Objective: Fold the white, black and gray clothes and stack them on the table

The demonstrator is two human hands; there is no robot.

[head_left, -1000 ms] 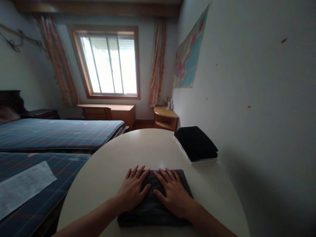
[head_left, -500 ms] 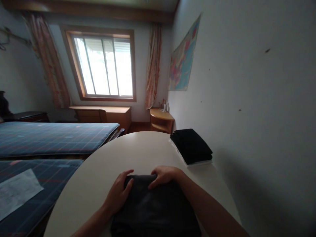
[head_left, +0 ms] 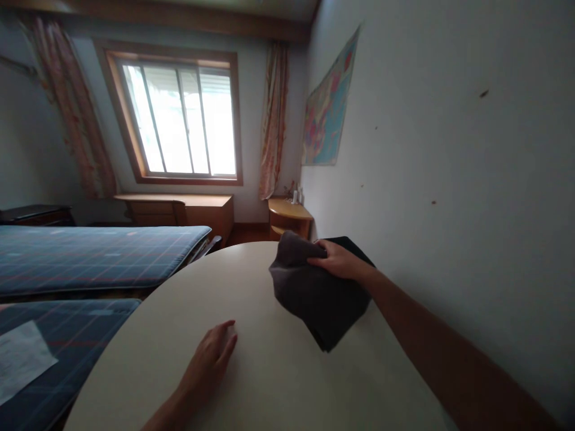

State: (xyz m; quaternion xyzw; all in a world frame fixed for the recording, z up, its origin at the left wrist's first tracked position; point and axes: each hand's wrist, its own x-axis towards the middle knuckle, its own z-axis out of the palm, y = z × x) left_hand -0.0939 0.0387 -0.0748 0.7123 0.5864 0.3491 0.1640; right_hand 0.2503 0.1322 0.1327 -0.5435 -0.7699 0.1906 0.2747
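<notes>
A dark grey piece of folded fabric [head_left: 309, 287], perhaps a garment, hangs from my right hand [head_left: 339, 257], which pinches its upper edge between thumb and fingers. The fabric droops to a point above the table's right side. Partly hidden behind it and my hand lies a black folded cloth stack [head_left: 357, 246]. My left hand [head_left: 214, 350] is at the lower middle of the round white table [head_left: 179, 311], fingers loosely curved and apart, holding nothing.
The wall [head_left: 449, 269] runs close along the table's right side. Two plaid mattresses [head_left: 90, 257] stand to the left, a sheet of paper [head_left: 24, 356] on the nearer one. A desk [head_left: 206, 206] and a small corner shelf [head_left: 291, 208] are beyond the table.
My right hand has carried the grey fabric from the table's near edge forward and right, over to the black stack. My left hand has let go of it and stays near the same spot.
</notes>
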